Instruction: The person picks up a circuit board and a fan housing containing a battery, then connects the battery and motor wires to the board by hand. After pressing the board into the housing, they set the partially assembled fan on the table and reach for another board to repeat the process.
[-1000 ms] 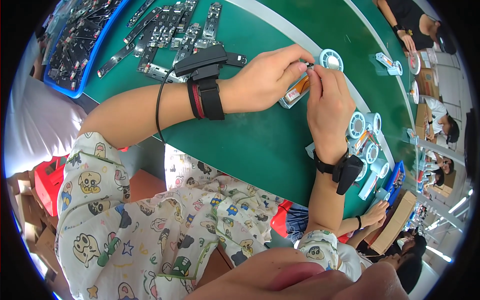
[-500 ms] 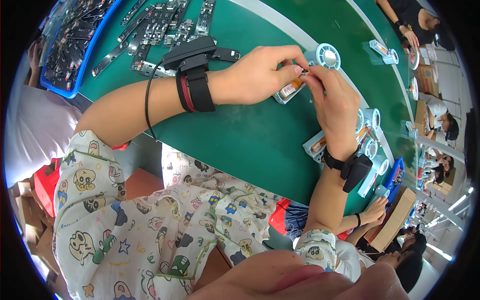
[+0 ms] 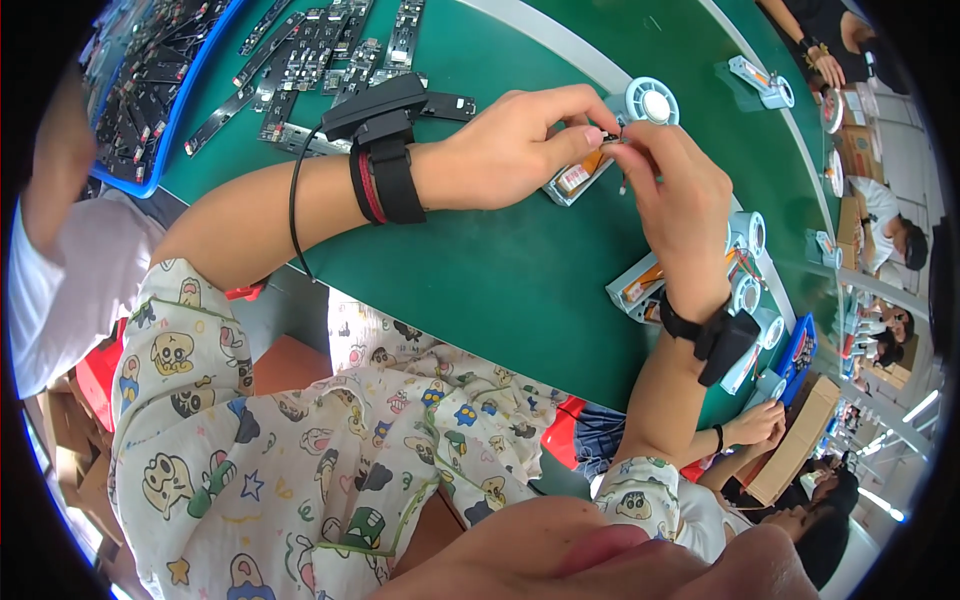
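A light-blue handheld fan lies on the bench beneath my hands, its round head (image 3: 650, 104) beyond my fingertips and its open handle housing (image 3: 572, 184) nearer me. Inside that housing sits an orange-and-white battery pack. My left hand (image 3: 515, 150) pinches a tiny dark part (image 3: 611, 138) between thumb and forefinger, above the housing. Thumb and index finger of my right hand (image 3: 682, 190) close together at the same spot; what they grip is too small to make out. A thin wire end hangs below the right fingertips.
Loose black circuit boards (image 3: 310, 60) are spread at the far left, beside a blue bin (image 3: 150, 180) full of more. Several fans (image 3: 745, 290) stand or lie right of my right wrist. A cardboard box (image 3: 795, 440) and co-workers line the bench to the right.
My right hand has shifted slightly right, while the left stays nearly in place. The fan's head now shows a white centre. At the far left, a co-worker's arm has come up beside the bin.
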`<state>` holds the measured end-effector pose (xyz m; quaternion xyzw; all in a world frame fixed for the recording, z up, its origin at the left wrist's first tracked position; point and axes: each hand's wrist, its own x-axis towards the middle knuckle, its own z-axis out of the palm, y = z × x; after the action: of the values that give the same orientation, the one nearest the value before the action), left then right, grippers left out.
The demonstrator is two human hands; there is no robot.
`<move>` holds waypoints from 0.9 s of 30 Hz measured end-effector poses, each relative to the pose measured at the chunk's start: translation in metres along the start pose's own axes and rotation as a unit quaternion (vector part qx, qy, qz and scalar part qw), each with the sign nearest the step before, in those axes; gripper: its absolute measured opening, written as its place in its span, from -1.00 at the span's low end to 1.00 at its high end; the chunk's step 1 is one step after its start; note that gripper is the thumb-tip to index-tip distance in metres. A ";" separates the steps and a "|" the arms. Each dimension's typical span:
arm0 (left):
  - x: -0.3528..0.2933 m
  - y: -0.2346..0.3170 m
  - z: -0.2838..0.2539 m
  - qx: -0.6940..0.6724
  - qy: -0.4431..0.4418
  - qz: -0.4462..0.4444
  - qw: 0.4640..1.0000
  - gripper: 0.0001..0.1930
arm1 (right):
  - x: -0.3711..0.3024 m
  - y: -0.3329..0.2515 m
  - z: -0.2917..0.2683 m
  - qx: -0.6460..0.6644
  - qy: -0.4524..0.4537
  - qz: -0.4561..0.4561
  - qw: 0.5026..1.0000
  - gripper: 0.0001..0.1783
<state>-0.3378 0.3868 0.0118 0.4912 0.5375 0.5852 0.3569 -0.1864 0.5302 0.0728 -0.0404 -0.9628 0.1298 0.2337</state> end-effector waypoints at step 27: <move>0.001 0.001 0.002 -0.073 0.038 -0.013 0.997 -0.62 | 0.006 -0.020 -0.014 0.197 -0.061 0.339 0.918 -0.89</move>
<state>-0.3362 0.3876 0.0127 0.4340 0.5129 0.6364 0.3790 -0.1856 0.5153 0.0931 -0.3098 -0.8586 0.3904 0.1198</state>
